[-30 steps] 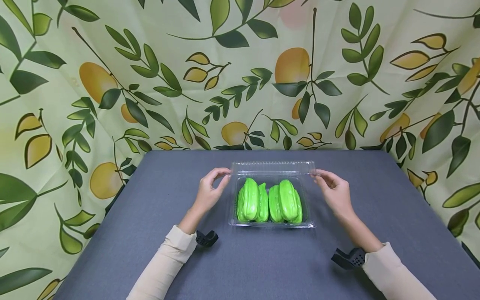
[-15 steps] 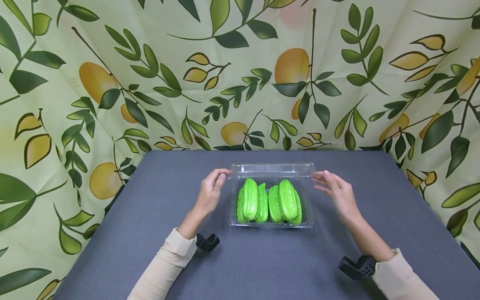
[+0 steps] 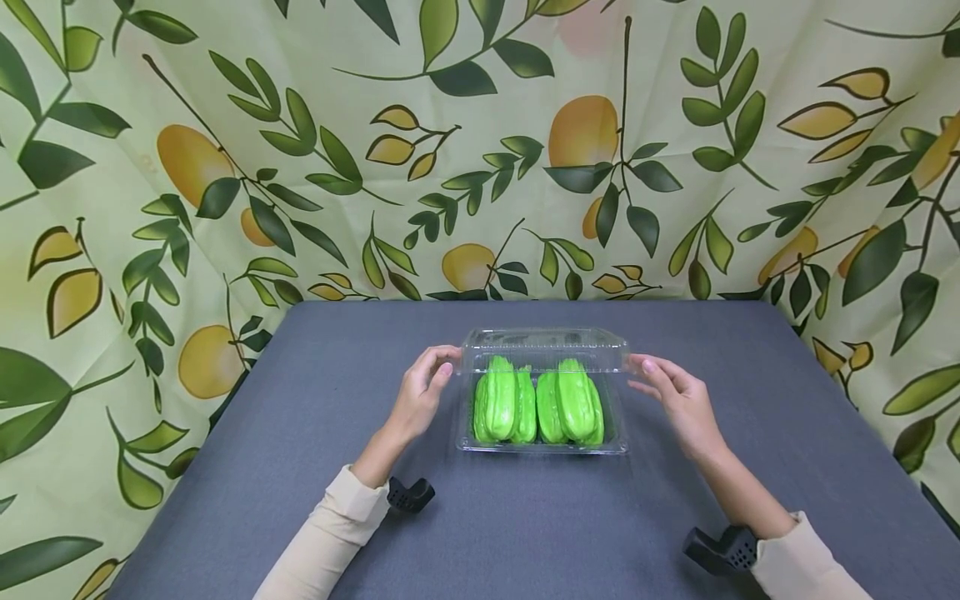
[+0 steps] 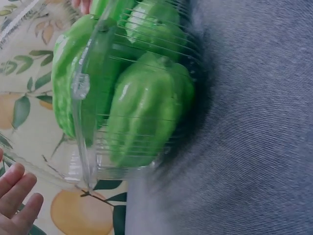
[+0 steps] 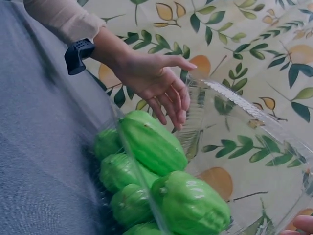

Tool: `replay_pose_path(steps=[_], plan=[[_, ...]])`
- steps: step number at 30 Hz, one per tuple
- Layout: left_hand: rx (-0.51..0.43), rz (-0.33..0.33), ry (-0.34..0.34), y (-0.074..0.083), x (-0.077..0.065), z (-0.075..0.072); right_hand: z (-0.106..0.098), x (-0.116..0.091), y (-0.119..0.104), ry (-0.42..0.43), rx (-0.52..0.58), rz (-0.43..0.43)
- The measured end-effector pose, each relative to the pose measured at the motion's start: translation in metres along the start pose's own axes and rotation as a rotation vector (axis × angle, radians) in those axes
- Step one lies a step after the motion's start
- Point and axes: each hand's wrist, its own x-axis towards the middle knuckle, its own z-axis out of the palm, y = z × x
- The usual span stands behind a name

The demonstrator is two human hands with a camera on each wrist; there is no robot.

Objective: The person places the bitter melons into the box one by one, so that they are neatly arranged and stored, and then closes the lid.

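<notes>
A clear plastic clamshell box [image 3: 543,450] sits on the table, holding several bright green ridged fruits [image 3: 501,404]. Its lid [image 3: 545,338], hinged at the far side, stands raised and leans forward over the fruits' far ends. My left hand [image 3: 417,397] is at the lid's left side, its fingertips against the plastic and the thumb held away; the right wrist view shows these fingers [image 5: 169,100] extended. At the lid's right side, my right hand [image 3: 684,410] touches the edge with loosely extended fingers, thumb apart. Only fingertips show in the left wrist view.
A grey cloth covers the table [image 3: 525,533]. Behind and at both sides hangs a curtain [image 3: 480,167] printed with leaves and orange fruit. Black wrist devices [image 3: 411,496] sit at both of my cuffs.
The lid has tipped forward and down toward the fruits. Both hands have loosened from a pinch on its sides to straighter fingers and moved slightly nearer with it.
</notes>
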Motion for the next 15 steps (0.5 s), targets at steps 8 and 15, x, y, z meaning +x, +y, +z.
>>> replay_pose_path(steps=[8,15], plan=[[-0.065,0.027,-0.082,-0.004,-0.004,0.000,0.000,-0.007,0.008,0.000,-0.039,0.014],[-0.042,0.037,-0.145,-0.010,-0.008,0.000,-0.001,-0.011,0.015,-0.017,-0.051,0.003]])
